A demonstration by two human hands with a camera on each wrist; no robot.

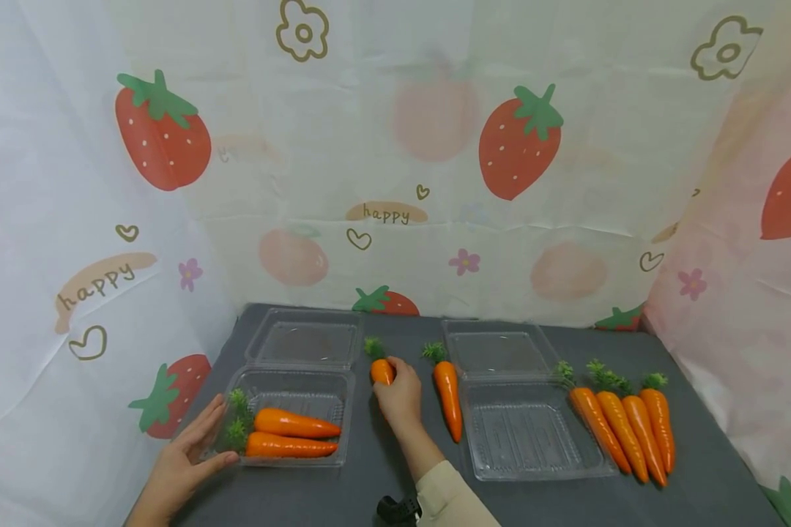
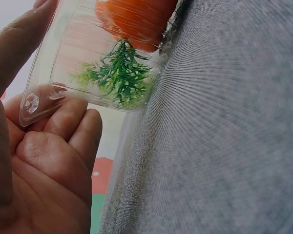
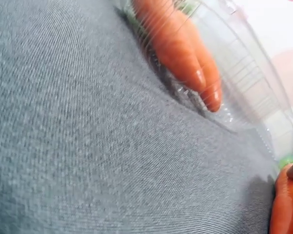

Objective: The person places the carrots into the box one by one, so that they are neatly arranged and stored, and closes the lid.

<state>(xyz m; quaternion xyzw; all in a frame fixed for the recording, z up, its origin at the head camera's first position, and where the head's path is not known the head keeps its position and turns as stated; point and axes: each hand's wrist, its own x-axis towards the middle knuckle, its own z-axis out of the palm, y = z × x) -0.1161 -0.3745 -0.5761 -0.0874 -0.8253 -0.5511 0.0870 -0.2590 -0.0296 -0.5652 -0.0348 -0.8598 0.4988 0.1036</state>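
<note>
My right hand (image 1: 398, 395) grips an orange carrot (image 1: 381, 372) with a green leafy top, between the two containers; the hand covers its lower part. At the right wrist view's edge, a fingertip presses the carrot (image 3: 284, 207). My left hand (image 1: 187, 455) holds the near left corner of a clear plastic container (image 1: 348, 417), thumb at the front and fingers along the left side. In the left wrist view, fingers (image 2: 68, 119) bend under its rim. Inside lie two carrots, an upper one (image 1: 296, 422) and a lower one (image 1: 290, 446), tops toward my left hand.
Another carrot (image 1: 448, 399) lies right of my right hand. Beside it, a second clear container (image 1: 477, 439) stands with its lid folded back and no carrots inside. Several carrots (image 1: 622, 432) lie along its right side. A printed curtain (image 1: 395, 146) surrounds the grey table (image 1: 712, 468).
</note>
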